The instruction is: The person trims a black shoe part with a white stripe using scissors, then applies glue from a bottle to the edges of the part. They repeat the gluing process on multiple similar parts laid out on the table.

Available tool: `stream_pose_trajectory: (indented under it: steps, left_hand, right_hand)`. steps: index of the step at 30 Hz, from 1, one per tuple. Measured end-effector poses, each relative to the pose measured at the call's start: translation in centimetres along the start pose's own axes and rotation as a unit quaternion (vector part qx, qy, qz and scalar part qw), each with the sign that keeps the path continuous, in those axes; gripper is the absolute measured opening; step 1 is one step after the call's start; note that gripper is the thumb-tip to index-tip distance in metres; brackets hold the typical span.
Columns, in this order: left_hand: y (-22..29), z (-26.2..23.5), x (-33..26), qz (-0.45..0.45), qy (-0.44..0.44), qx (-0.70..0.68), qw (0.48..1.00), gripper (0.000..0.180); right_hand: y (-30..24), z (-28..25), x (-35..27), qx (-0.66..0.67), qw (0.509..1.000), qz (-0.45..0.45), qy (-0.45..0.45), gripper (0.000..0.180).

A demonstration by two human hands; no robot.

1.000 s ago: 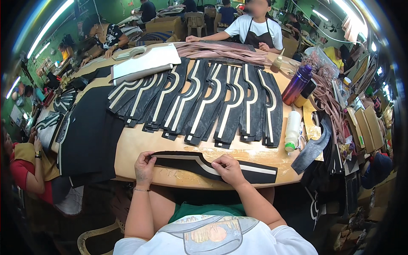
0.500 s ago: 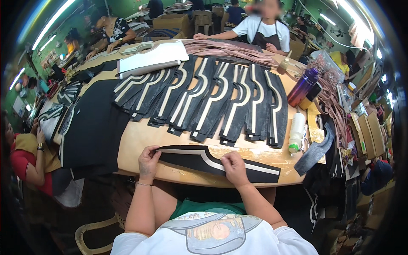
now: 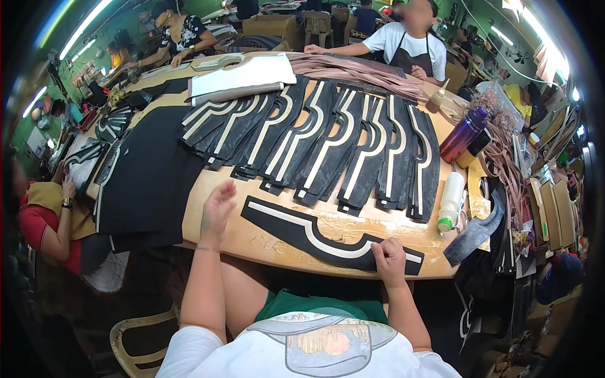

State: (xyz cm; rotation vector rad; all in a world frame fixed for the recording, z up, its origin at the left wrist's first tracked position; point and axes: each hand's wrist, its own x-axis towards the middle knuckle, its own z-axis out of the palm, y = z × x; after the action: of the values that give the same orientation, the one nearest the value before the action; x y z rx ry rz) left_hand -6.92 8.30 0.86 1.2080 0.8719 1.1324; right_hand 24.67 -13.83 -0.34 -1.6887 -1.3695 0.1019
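Note:
A curved black panel piece (image 3: 331, 250) with a white strip along it lies on the near part of the wooden table (image 3: 220, 242). My right hand (image 3: 389, 257) grips it near its right end, thumb and fingers closed on the edge. Off the piece's left end, my left hand (image 3: 218, 206) is raised above the table with its fingers extended and nothing in it. Just beyond the piece, several stacks of similar black pieces with white strips (image 3: 328, 154) lie fanned in a row.
A large black sheet (image 3: 148, 176) covers the table's left side. At right stand a white bottle with a green cap (image 3: 451, 198) and a purple flask (image 3: 463, 132). White sheets (image 3: 242, 77) and pinkish strips (image 3: 353, 72) lie at the back. A person in an apron (image 3: 413, 53) is across the table.
My left hand has let go of the piece's left end and lifted away. My right hand has shifted right along the piece, whose curved middle now shows. The view has turned slightly.

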Motion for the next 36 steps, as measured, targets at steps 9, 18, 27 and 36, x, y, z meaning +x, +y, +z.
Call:
stream_pose_trajectory:
  steps: [9, 18, 27, 36]
  left_hand:
    - [10.2, 8.0, 8.3, 0.09, -0.031, 0.129, 0.987, 0.059]
    - [-2.9, 15.6, -6.4, 0.266, -0.319, 0.509, 0.754, 0.044]
    - [-3.6, 15.2, -6.9, 0.269, -0.304, 0.538, 0.739, 0.044]
    - [-3.6, 15.2, -6.7, 0.259, -0.305, 0.532, 0.747, 0.043]
  right_hand:
    - [0.2, 1.5, -0.5, 0.021, 0.998, -0.004, 0.066, 0.012]
    - [0.4, 0.8, -0.6, -0.08, 0.994, -0.075, -0.02, 0.017]
    - [0.2, 0.8, -0.7, -0.073, 0.996, -0.052, 0.003, 0.017]
    - [0.2, 0.7, -0.5, -0.08, 0.992, -0.094, -0.005, 0.019]
